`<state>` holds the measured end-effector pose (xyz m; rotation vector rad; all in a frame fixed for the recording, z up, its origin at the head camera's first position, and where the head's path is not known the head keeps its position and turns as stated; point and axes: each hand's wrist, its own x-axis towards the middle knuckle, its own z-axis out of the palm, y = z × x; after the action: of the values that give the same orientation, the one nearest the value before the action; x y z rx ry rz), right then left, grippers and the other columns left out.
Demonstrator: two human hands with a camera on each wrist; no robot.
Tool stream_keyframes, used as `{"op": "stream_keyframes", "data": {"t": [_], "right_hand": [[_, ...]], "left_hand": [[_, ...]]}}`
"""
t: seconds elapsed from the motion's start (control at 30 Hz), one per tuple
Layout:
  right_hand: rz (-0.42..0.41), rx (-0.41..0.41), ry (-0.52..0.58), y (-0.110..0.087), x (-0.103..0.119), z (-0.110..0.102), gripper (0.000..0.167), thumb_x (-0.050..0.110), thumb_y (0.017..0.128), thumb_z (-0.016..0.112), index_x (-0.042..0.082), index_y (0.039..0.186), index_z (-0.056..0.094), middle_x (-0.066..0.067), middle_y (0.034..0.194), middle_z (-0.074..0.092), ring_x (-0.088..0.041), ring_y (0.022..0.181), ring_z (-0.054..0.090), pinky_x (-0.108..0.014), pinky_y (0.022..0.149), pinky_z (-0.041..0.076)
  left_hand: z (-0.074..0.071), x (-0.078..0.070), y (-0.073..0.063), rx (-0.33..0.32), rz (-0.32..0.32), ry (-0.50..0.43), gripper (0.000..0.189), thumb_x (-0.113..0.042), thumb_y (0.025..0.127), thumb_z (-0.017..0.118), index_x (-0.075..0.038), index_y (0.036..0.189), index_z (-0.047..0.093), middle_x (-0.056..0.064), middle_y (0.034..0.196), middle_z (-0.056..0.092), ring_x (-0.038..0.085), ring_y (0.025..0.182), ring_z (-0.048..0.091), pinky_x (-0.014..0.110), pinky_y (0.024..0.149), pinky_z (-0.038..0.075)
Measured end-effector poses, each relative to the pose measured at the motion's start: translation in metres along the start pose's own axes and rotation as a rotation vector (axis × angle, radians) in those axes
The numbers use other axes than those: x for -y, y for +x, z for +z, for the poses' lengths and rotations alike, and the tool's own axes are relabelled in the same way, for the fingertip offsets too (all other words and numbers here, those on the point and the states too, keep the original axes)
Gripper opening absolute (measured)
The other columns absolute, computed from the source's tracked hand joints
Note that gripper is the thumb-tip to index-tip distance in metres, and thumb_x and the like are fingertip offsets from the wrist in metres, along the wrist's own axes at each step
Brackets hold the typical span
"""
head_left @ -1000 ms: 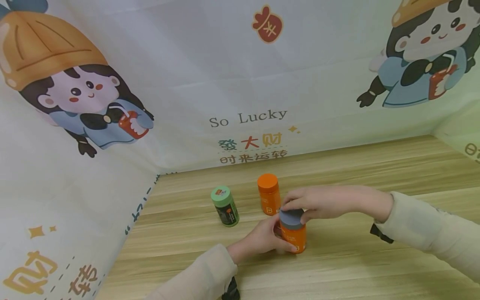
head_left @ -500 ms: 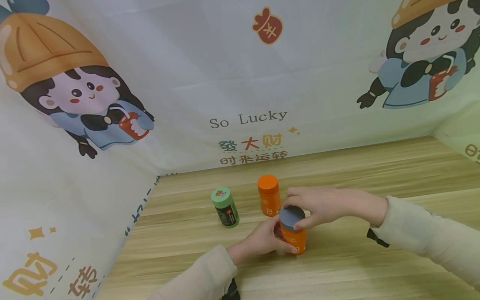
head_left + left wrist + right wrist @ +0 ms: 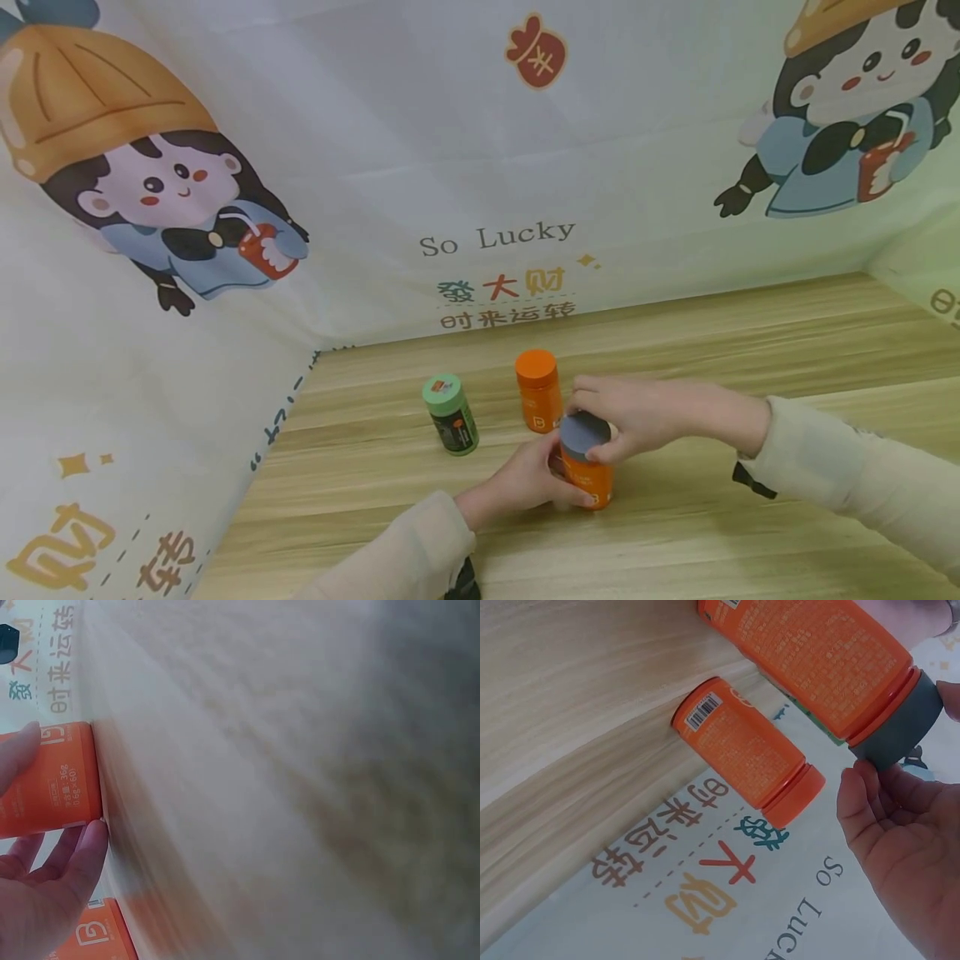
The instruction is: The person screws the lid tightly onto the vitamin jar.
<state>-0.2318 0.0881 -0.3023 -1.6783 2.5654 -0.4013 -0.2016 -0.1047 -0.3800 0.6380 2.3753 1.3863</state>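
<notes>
An orange bottle [image 3: 588,482] with a dark grey lid [image 3: 583,435] stands upright on the wooden table. My left hand [image 3: 525,479] grips its lower body from the left, thumb across the front; the left wrist view has those fingers [image 3: 91,859] close to the bottle's base. From the right, my right hand [image 3: 641,414] holds the lid, with the thumb on the near side and fingers at the far side. In the right wrist view the lid [image 3: 904,724] sits on the bottle's neck between thumb and fingertips, a thin orange band showing below it.
Right behind the held bottle stands a second orange bottle [image 3: 537,400] with an orange lid. A green-lidded jar [image 3: 453,421] with a dark label is to its left. A printed cloth [image 3: 360,200] rises along the table's back edge and left side.
My right hand has turned on the grey lid: the thumb has come round toward the near side, uncovering more of the lid's top. The left hand and bottle have stayed in place.
</notes>
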Motion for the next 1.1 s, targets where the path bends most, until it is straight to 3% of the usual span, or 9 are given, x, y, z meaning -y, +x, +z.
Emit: {"op": "stream_keyframes", "data": {"t": [0.33, 0.6, 0.87, 1.1], "right_hand": [[0.043, -0.074, 0.046, -0.001, 0.002, 0.006, 0.033, 0.026, 0.079, 0.063, 0.003, 0.102, 0.056, 0.003, 0.089, 0.044, -0.006, 0.073, 0.044, -0.017, 0.062, 0.040], [0.108, -0.040, 0.060, -0.003, 0.009, 0.003, 0.034, 0.027, 0.081, 0.063, 0.004, 0.105, 0.056, 0.003, 0.090, 0.045, -0.007, 0.074, 0.042, -0.018, 0.062, 0.038], [0.168, -0.066, 0.025, -0.004, 0.013, 0.007, 0.038, 0.028, 0.079, 0.065, 0.004, 0.107, 0.056, 0.002, 0.094, 0.049, -0.008, 0.076, 0.045, -0.018, 0.062, 0.040], [0.287, -0.099, 0.079, -0.007, -0.008, -0.003, 0.041, 0.025, 0.078, 0.065, 0.001, 0.110, 0.054, -0.002, 0.096, 0.054, -0.012, 0.078, 0.048, -0.022, 0.063, 0.042]], "left_hand": [[0.002, 0.000, 0.000, -0.033, 0.018, 0.024, 0.055, -0.005, 0.070, 0.078, -0.009, 0.120, 0.054, 0.004, 0.108, 0.063, 0.002, 0.082, 0.054, 0.019, 0.075, 0.045], [0.003, 0.000, 0.000, -0.045, 0.009, 0.038, 0.056, -0.007, 0.069, 0.079, -0.010, 0.119, 0.055, 0.002, 0.109, 0.063, 0.003, 0.086, 0.055, 0.019, 0.077, 0.046], [0.002, -0.004, -0.003, -0.048, -0.061, 0.032, 0.058, -0.007, 0.070, 0.078, -0.007, 0.122, 0.052, 0.006, 0.109, 0.062, 0.012, 0.089, 0.059, 0.023, 0.076, 0.049], [-0.002, -0.004, -0.008, -0.115, -0.152, 0.086, 0.063, -0.008, 0.072, 0.077, -0.003, 0.126, 0.046, 0.011, 0.110, 0.059, 0.023, 0.094, 0.057, 0.037, 0.082, 0.048]]}}
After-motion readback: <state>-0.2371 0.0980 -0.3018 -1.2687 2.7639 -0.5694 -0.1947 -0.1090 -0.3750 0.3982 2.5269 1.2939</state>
